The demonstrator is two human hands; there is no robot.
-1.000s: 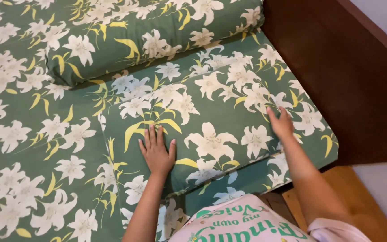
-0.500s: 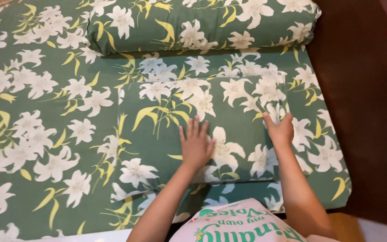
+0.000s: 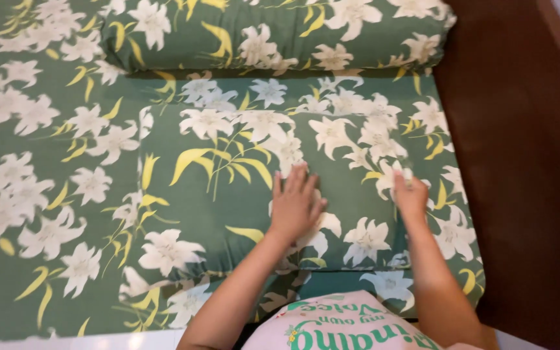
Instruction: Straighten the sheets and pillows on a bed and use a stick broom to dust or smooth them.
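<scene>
A flat pillow (image 3: 228, 188) in green cloth with white lilies and yellow leaves lies on a bed sheet (image 3: 40, 194) of the same print. My left hand (image 3: 295, 204) rests palm down on the pillow's right half, fingers spread. My right hand (image 3: 411, 194) presses on the pillow's right edge, fingers together and pointing away from me. Neither hand holds anything.
A long bolster (image 3: 280, 32) in the same floral cloth lies across the top of the bed. A dark brown wooden bed frame (image 3: 520, 168) runs down the right side. My light printed shirt (image 3: 338, 327) shows at the bottom.
The view has shifted right and closer. My left hand has slid rightward over the pillow toward my right hand, which stays at the pillow's right edge.
</scene>
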